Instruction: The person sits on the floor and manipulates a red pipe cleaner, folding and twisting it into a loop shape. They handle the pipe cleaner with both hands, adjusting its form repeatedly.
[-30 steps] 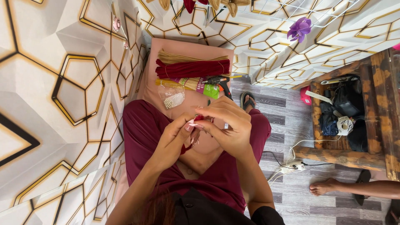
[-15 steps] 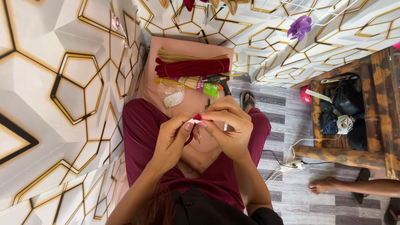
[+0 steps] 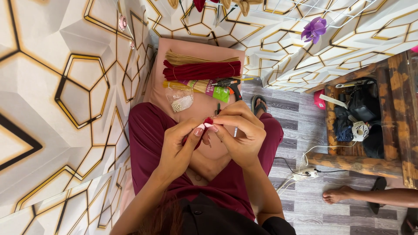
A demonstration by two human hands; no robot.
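We find both hands unchanged from a moment ago: left hand (image 3: pixel 180 148) and right hand (image 3: pixel 239 135) pinch the small red piece (image 3: pixel 208 121) together above the lap, near the red stems (image 3: pixel 202 70).

— What are you holding?
— A small dark-red piece (image 3: pixel 208 120), pinched between the fingertips of my left hand (image 3: pixel 180 150) and right hand (image 3: pixel 239 135).
— Where is it?
— Raised above my lap; mostly hidden, so its shape is unclear.
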